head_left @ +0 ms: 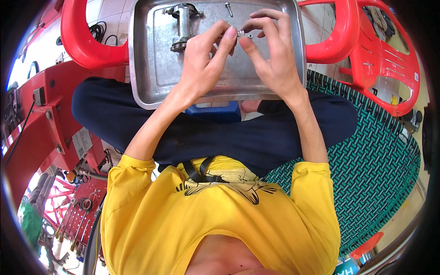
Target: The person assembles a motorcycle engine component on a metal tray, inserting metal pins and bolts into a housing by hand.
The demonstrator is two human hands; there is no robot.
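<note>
My left hand (206, 55) is closed in a pinch, thumb against fingers, on a small bolt (241, 33) whose shiny end points to the right. Across from it, my right hand (275, 55) has its fingers bent and its thumb apart from them, close around that end; I cannot tell if they touch it. Both hands are over a metal tray (165, 89). In the tray's far left part stands a greasy metal part (183, 25), a bright cylinder between dark ends. Near the far edge lies a loose bolt (228, 9).
Red plastic chairs or stools (330, 46) stand at the tray's sides, and another red chair (389, 59) is at far right. Red machine framing (50, 114) rises on the left. A green-and-black woven seat (366, 174) is at right. Something blue (213, 112) is under the tray's near edge.
</note>
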